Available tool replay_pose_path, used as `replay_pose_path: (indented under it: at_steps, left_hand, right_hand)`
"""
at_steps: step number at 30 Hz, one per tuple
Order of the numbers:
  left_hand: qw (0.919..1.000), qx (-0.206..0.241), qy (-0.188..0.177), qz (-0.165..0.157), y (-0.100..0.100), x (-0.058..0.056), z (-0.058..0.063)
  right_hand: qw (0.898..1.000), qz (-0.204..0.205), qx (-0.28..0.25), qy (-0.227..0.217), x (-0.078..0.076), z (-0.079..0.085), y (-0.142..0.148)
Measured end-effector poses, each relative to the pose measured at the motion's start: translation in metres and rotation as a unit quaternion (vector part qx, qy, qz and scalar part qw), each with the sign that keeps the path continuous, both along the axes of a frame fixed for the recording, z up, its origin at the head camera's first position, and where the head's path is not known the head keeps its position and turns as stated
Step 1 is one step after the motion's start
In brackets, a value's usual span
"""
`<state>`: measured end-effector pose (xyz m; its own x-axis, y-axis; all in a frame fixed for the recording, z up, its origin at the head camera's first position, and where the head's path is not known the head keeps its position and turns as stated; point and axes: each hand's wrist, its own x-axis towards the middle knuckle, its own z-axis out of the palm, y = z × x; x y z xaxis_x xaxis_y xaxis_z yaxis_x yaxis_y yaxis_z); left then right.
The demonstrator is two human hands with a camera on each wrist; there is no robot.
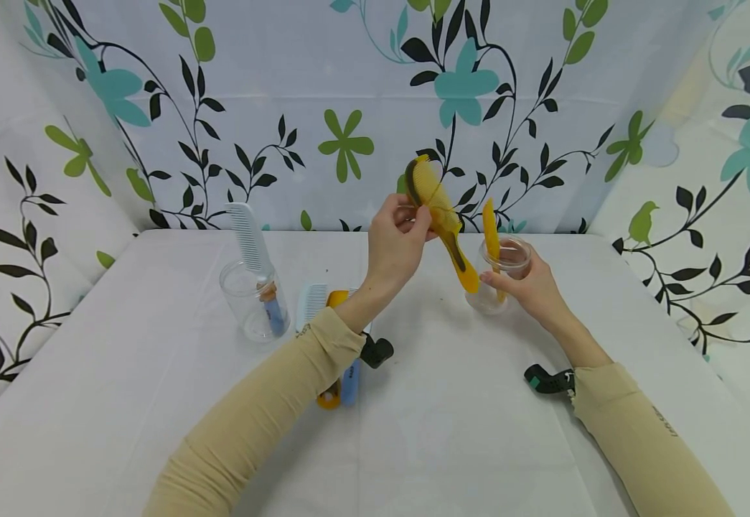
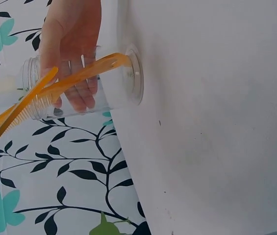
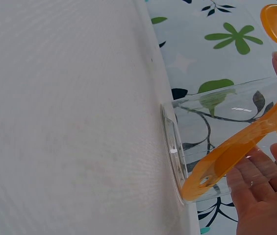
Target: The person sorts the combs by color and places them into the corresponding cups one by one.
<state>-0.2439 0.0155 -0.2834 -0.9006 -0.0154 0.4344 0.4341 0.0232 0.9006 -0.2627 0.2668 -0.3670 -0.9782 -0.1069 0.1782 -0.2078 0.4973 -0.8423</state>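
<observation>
My left hand (image 1: 395, 240) pinches a yellow comb (image 1: 438, 197) by its toothed head, up in the air, with its handle slanting down to the right. My right hand (image 1: 536, 291) grips a clear jar (image 1: 487, 305) standing on the table, thumb on the near side and fingers round the far side. Inside that jar leans another yellow comb (image 3: 231, 154), handle down at the base and top above the rim. The held comb's handle end is beside the jar, outside it. In the left wrist view the held comb (image 2: 18, 115) crosses in front of the jar's mouth.
On the left stands a second clear jar (image 1: 229, 283) with a pale blue comb (image 1: 250, 240) upright in it. Partly hidden under my left forearm lie a pale comb (image 1: 313, 301), an orange comb (image 1: 336, 296) and a blue handle (image 1: 350, 384). Patterned cloth (image 1: 375, 64) hangs behind the table.
</observation>
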Motion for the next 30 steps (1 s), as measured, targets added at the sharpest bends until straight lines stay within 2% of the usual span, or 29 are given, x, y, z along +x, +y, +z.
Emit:
replay_pose_path:
  at_steps: [6,14,23,30]
  left_hand:
    - [0.9996,0.028,0.005,0.007,0.001,0.0,0.002]
    - [0.998,0.048,0.037,0.019,0.002,-0.001,0.004]
    - [0.9966,0.065,0.044,0.025,0.006,0.0,0.008]
    - [0.9932,0.099,0.054,0.028,0.011,-0.001,0.011]
  right_hand:
    - [1.0,0.003,0.002,0.007,0.001,0.0,0.0]
    - [1.0,0.007,-0.005,0.006,0.0,-0.001,0.0]
    - [1.0,0.008,-0.005,0.005,-0.001,-0.001,0.001]
    - [1.0,0.007,-0.004,0.0,-0.001,-0.001,0.001]
